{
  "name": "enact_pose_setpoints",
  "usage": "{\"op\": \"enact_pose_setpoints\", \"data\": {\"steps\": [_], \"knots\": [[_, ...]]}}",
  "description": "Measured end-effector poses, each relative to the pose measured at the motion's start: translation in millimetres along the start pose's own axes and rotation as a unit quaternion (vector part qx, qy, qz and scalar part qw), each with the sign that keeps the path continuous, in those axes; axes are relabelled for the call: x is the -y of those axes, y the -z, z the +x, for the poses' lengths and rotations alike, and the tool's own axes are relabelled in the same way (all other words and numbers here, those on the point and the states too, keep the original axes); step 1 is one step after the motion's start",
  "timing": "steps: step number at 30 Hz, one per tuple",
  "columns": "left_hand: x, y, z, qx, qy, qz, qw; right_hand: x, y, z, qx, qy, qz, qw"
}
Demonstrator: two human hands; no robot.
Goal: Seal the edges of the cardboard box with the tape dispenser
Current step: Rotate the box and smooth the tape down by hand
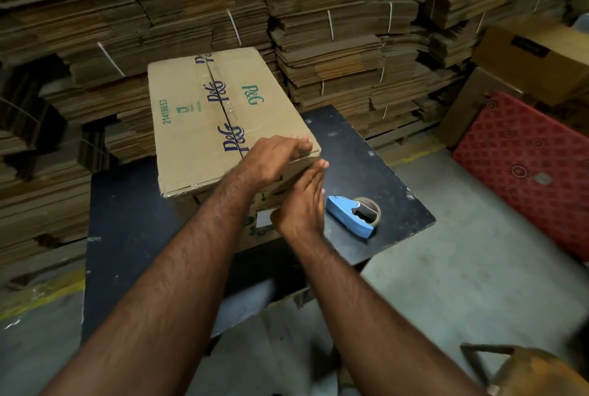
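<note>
on the cardboard box point(204, 128), left hand point(274, 158) and right hand point(302, 201) press, fingers point(302, 145) straight together.

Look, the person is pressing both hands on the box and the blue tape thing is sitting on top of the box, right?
Not quite. The blue tape dispenser lies on the black table, right of the box, not on top. The head view shows it. Left hand and right hand do press the box.
</note>
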State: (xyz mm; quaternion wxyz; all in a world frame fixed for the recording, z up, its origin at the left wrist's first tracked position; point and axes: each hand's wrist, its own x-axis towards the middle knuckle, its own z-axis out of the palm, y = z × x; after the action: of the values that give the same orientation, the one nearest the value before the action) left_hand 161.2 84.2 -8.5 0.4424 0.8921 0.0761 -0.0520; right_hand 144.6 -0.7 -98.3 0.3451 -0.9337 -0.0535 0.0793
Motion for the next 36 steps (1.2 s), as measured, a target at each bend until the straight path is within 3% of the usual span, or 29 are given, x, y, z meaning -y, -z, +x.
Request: {"op": "enact_pose_setpoints", "data": {"steps": [2,5,11,16,22,27,30,33,36], "knots": [[-0.9,0.5,0.3,0.0,-0.007,-0.012,1.0,-3.0,6.7,-2.8,-0.015,0.004,0.005,1.0],[-1.0,0.3,0.7,0.003,-0.018,-0.001,1.0,14.4,18.3,7.0,-0.093,-0.04,0.133,0.986],[2.0,0.4,2.2,-0.006,-0.014,-0.002,1.0,0.7,16.3,-4.6,0.023,0.01,0.009,1.0],[5.3,-0.6,3.5,-0.037,0.006,-0.097,0.995,-14.1,39.3,0.3,-0.136,0.065,0.169,0.974],[3.9,-1.4,2.9,-0.053,-0.001,-0.101,0.993,-8.3,65.9,40.2,0.036,0.07,0.104,0.991],[-0.2,-5.0,1.3,-0.079,0.005,-0.103,0.991,-25.1,85.1,67.3,0.134,0.118,0.119,0.977],[1.6,-11.8,-1.6,-0.111,-0.013,-0.097,0.989,-34.4,86.4,72.7,0.126,0.151,0.154,0.968],[8.7,-16.6,-1.4,-0.151,-0.03,-0.15,0.977,-39.4,78.4,82.0,0.089,0.205,0.103,0.969],[12.5,-16.8,-0.2,-0.167,-0.021,-0.133,0.977,-51.5,77.5,92.2,0.075,0.253,0.08,0.961]]}}
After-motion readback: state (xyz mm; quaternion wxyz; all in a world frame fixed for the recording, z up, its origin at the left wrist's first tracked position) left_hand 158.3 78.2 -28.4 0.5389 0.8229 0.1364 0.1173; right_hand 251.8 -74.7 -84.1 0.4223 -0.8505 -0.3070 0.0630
